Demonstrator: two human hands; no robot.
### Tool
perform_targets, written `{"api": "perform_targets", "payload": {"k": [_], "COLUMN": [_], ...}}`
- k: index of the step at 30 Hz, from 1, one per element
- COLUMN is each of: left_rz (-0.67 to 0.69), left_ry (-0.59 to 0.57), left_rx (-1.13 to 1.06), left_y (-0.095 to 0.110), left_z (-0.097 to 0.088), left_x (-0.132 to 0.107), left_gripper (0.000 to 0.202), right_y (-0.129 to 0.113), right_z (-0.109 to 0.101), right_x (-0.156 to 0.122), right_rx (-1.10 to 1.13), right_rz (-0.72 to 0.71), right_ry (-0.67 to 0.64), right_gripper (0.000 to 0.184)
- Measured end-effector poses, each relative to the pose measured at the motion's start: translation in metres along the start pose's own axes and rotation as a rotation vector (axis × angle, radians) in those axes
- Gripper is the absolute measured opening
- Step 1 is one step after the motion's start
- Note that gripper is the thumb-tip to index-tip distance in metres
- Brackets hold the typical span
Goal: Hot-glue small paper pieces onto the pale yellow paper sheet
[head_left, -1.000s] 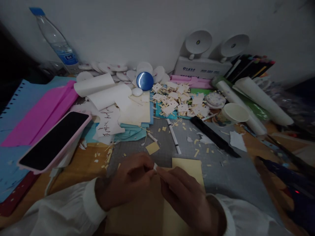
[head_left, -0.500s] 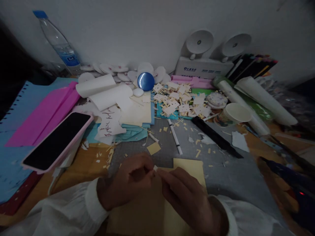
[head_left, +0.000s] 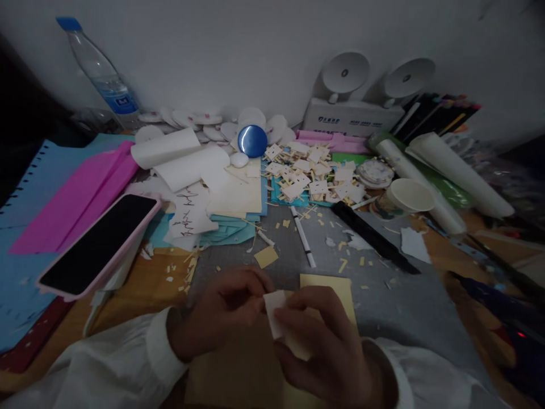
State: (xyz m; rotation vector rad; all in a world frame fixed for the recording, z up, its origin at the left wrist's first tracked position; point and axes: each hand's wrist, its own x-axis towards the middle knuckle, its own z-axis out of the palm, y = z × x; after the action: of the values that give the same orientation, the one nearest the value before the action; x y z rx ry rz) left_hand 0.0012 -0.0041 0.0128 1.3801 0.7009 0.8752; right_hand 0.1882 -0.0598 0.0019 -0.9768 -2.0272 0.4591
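Note:
My right hand is closed on a small white piece of paper, pinched between thumb and fingers and tilted toward me. At the paper's left edge, my left hand has its thumb and forefinger pressed together; what they hold, if anything, is too small to make out. Below both hands lie yellowish sheets on a grey mat. A small yellow paper square and a white marker rest just beyond my fingers.
Behind is a pile of small paper figures with dotted faces. A black bar-like tool and a paper cup stand to the right. At left lie a phone and pink paper. A bottle leans near the wall.
The white paper piece has turned so its flat face shows, where only a small corner was visible before. My right fingers have lifted and spread around it; my left hand has barely moved.

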Motion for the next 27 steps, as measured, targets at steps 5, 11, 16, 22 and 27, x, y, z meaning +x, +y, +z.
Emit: {"api": "perform_targets", "payload": {"k": [5,11,16,22,27], "left_rz": [-0.03,-0.013,-0.01,-0.056,0.0], "left_ry": [-0.076,-0.091,-0.049,-0.07,-0.07], "left_rx": [-0.146,-0.124,-0.076,-0.021,0.018], "left_y": [0.0034,0.0,-0.0011,0.0059,0.0012], "left_z": [-0.0002,0.0001,-0.0011,-0.0049,-0.0052], "left_x": [-0.0001,-0.0032,-0.0027,-0.0016,-0.0025], "left_gripper": [0.022,0.017,0.013,0.018,0.009], "right_y": [0.0008,0.0018,0.0018,0.0017,0.0031], "right_z": [-0.0059,-0.01,-0.0086,-0.0089,-0.0083], "right_x": [0.0025,0.0028,0.005,0.0073,0.0072], "right_rx": [0.132,0.208,0.18,0.104,0.012], "right_rz": [0.011,-0.029,-0.022,-0.067,-0.112], "right_ry": [-0.082,-0.106,-0.086,-0.054,-0.04], "right_gripper": [0.042,0.039,0.036,0.034,0.034]}}
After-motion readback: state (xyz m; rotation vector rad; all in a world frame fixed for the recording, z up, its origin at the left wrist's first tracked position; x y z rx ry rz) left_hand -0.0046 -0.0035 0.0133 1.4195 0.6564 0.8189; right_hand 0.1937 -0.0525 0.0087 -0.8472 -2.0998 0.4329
